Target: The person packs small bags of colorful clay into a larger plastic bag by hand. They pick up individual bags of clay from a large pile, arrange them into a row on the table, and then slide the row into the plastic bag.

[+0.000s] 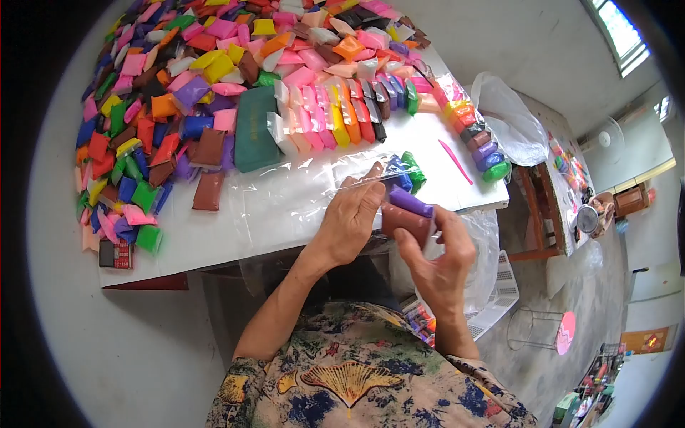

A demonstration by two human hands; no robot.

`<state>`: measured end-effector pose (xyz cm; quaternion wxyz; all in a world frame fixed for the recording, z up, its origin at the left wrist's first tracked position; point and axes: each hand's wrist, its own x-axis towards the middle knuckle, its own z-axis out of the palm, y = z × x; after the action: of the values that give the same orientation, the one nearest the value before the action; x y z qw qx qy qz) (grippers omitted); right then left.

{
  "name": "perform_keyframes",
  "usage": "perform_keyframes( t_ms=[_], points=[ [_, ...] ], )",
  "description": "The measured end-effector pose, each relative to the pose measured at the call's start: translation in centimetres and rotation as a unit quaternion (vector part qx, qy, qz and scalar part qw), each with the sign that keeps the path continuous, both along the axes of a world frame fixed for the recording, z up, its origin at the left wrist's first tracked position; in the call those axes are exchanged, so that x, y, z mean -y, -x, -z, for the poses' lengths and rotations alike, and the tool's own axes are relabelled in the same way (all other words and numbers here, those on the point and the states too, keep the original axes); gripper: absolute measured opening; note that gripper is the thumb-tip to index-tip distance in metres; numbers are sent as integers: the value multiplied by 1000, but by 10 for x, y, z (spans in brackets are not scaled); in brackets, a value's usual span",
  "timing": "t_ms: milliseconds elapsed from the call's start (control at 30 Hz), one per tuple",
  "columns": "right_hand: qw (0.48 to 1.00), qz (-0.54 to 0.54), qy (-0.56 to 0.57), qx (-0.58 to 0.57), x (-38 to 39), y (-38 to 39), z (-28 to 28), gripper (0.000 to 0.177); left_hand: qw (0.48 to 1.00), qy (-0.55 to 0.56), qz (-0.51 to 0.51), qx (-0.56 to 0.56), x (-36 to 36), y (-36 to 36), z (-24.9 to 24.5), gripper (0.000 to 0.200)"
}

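My left hand [351,217] grips a clear plastic bag [371,162] that holds blue and green clay packets [407,171], just above the white table's near edge. My right hand [439,260] holds a brown clay packet [405,221] with a purple clay packet [410,202] on top, pressed against the bag's open end. Both hands meet at the table's front right.
The white table [235,221] carries a large heap of coloured clay packets [178,85], a neat row of packets [335,118], a dark green pouch [255,130], a pink plastic tool [454,161] and a second row along the right edge [474,132]. A white basket [499,292] sits below.
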<state>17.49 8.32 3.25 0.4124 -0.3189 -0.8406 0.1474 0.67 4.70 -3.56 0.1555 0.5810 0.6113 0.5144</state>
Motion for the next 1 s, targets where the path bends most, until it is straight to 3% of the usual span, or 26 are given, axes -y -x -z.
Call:
perform_keyframes(
  t_ms=[100, 167, 300, 500, 600, 700, 733, 833, 867, 1000],
  points=[
    [1000, -7, -29, 10, -1, 10, 16, 44, 992, 53, 34, 110, 5, 1, -22, 61],
    [998, -8, -49, 24, -4, 14, 21, 43, 996, 1, 33, 77, 5, -1, -14, 62],
    [996, 19, -68, 59, -7, 23, 36, 46, 977, 46, 85, 192, 5, 2, -26, 65],
    [995, 64, -65, 26, -6, 28, 51, 50, 978, 90, 76, 172, 10, -2, -38, 55],
    [995, 72, -48, 46, -5, 27, 50, 50, 986, -25, -67, -151, 10, -16, -27, 49],
    [993, 82, -56, 59, -6, 28, 49, 50, 971, 7, -137, -198, 20, -21, -30, 52],
    [993, 81, -60, 60, -5, 28, 48, 50, 970, -25, -169, -174, 19, -19, -29, 40],
    [995, 71, -44, 49, -4, 31, 49, 51, 982, 29, -121, 138, 26, -12, -25, 25],
    [996, 67, -33, 43, -3, 33, 51, 51, 981, 6, -112, 158, 25, -9, -15, 12],
    [999, 45, -19, -4, -5, 47, 55, 48, 982, -20, -69, 176, 28, -1, -9, 13]
  ],
)
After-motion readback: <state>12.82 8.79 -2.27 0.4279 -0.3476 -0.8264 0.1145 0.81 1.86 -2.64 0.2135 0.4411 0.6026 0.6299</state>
